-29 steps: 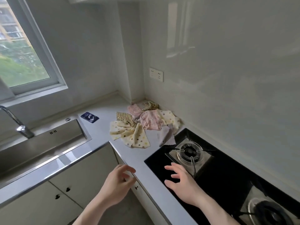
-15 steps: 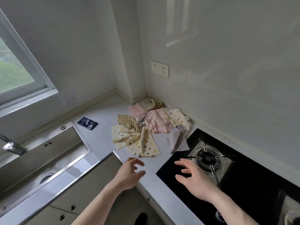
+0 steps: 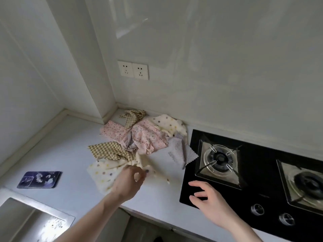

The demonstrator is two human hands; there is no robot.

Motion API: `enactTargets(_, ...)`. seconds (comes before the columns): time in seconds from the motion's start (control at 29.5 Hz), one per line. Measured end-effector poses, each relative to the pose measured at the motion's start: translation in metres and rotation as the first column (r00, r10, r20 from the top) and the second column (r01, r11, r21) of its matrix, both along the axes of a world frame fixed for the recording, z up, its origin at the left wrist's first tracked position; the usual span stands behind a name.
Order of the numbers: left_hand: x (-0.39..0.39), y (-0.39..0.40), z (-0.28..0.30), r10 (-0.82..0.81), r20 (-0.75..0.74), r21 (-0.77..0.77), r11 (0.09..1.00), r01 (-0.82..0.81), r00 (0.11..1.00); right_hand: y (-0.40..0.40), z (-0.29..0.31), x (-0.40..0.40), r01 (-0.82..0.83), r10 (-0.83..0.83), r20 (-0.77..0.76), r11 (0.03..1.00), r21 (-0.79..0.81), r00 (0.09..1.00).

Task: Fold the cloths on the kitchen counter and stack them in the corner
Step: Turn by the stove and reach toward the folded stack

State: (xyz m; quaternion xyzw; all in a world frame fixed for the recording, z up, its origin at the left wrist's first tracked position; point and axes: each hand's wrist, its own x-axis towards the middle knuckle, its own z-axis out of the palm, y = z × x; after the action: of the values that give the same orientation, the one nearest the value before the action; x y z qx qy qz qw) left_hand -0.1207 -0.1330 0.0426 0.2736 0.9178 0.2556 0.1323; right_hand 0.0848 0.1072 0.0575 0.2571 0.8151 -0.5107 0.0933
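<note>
Left hand (image 3: 128,180) pinches the cream dotted cloth (image 3: 104,173) at the near edge of the cloth heap (image 3: 139,140), likely to pull it free for folding. That cloth lies crumpled, so no clear long axis. The heap sprawls on the bench (image 3: 73,137) left of the hob (image 3: 253,180). Right hand (image 3: 209,203) hovers over the hob's corner, grip loose, holding nothing.

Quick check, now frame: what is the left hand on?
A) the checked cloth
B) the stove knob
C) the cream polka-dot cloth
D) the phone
C: the left hand has its fingers pinching the cream polka-dot cloth at the near edge of the pile; the right hand hovers open over the stove corner, holding nothing.
</note>
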Motion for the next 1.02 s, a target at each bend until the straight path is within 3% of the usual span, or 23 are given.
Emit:
enactTargets(0.07, 0.000, -0.002, 0.046, 0.009, 0.026, 0.253, 0.967, -0.016, 1.000, -0.011, 0.013, -0.015, 0.005, -0.006, -0.025, 0.999, -0.033, 1.000)
enactTargets(0.14, 0.009, 0.001, 0.079, -0.046, 0.063, 0.328, 0.944, 0.022, 0.997, -0.018, 0.020, -0.027, -0.017, 0.015, -0.093, 0.999, -0.028, 0.996)
enactTargets(0.34, 0.029, 0.005, 0.104, -0.148, 0.053, 0.344, 0.931, 0.121, 0.988, -0.026, 0.025, -0.051, 0.031, -0.019, -0.245, 0.999, 0.043, 0.969)
enactTargets(0.58, 0.029, 0.012, 0.113, -0.201, 0.198, 0.387, 0.915, 0.112, 0.959, -0.023, 0.020, -0.077, -0.107, 0.146, -0.216, 0.977, 0.183, 0.965)
enactTargets(0.71, 0.024, 0.013, 0.111, -0.211, 0.206, 0.378, 0.918, 0.121, 0.956, -0.022, 0.025, -0.079, -0.082, 0.113, -0.238, 0.987, 0.138, 0.965)
enactTargets(1.02, 0.008, -0.003, 0.076, 0.012, 0.221, 0.388, 0.916, -0.100, 0.975, 0.007, 0.031, -0.057, -0.040, 0.064, -0.181, 0.990, 0.134, 0.981)
